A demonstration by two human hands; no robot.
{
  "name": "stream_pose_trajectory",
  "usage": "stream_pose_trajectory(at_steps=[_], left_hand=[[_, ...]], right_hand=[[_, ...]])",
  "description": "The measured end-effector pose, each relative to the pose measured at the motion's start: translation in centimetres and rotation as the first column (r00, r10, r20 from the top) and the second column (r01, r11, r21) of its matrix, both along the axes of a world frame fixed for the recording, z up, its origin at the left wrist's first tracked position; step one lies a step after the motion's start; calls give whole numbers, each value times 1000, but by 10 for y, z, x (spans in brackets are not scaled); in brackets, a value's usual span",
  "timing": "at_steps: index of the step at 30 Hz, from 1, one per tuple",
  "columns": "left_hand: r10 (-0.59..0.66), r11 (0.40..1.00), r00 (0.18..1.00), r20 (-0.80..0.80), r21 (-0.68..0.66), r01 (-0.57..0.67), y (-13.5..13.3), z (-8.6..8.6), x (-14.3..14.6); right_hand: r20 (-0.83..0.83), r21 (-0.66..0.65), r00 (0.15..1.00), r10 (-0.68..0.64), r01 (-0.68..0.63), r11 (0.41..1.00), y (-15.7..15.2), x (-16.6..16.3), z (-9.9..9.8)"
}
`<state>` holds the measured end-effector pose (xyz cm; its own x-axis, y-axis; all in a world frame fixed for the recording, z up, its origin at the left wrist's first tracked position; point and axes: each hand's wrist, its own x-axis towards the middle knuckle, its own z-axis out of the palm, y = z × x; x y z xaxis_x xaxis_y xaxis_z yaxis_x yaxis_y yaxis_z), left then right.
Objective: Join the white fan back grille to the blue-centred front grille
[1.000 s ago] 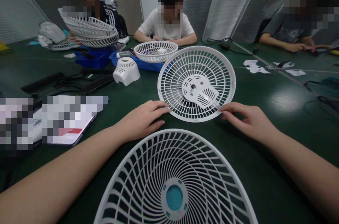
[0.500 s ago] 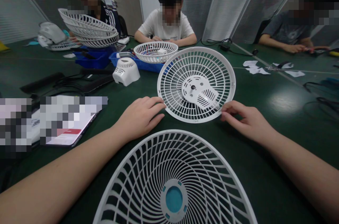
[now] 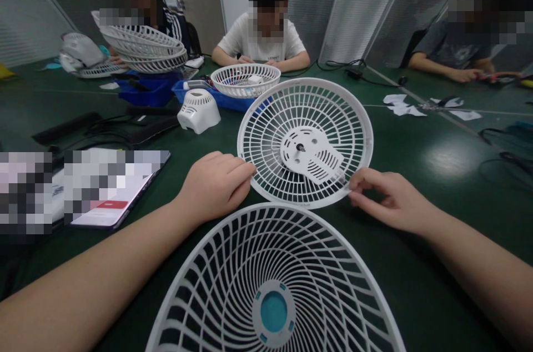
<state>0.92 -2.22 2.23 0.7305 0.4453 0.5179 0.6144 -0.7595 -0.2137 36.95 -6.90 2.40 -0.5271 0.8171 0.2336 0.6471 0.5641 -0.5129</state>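
Note:
A white rear fan grille [image 3: 266,135] with a flat mounting plate in its middle is tilted up off the green table [image 3: 416,174]. My left hand [image 3: 214,185] is curled on its left rim. On the lower right rim my right hand [image 3: 391,199] pinches the edge with its fingertips. Right below me lies a white front fan grille [image 3: 233,263] with swirled ribs and a blue centre cap, touching neither hand.
A white motor cover [image 3: 199,110] and blue trays [image 3: 233,101] holding another grille stand behind. Left of my arm lies a tablet [image 3: 112,196], with black cables beyond. Three other people sit across the table, one beside stacked grilles [image 3: 144,49]. Paper scraps [image 3: 406,105] lie right.
Both hands have closed on the rear grille's rim and drawn it nearer to me, with its far edge raised higher. The front grille has stayed put.

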Motion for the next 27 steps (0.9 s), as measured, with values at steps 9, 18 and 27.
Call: stream_pose_trajectory(at_steps=[9, 18, 27], left_hand=[[-145, 989, 988, -43, 15, 146, 7, 5, -3], [-187, 982, 976, -111, 14, 190, 4, 8, -10], [-153, 987, 982, -108, -57, 148, 6, 7, -12]], right_hand=[[51, 22, 997, 54, -55, 998, -5, -8, 2], [31, -59, 999, -20, 22, 998, -5, -6, 3], [7, -81, 999, -34, 35, 996, -4, -7, 3]])
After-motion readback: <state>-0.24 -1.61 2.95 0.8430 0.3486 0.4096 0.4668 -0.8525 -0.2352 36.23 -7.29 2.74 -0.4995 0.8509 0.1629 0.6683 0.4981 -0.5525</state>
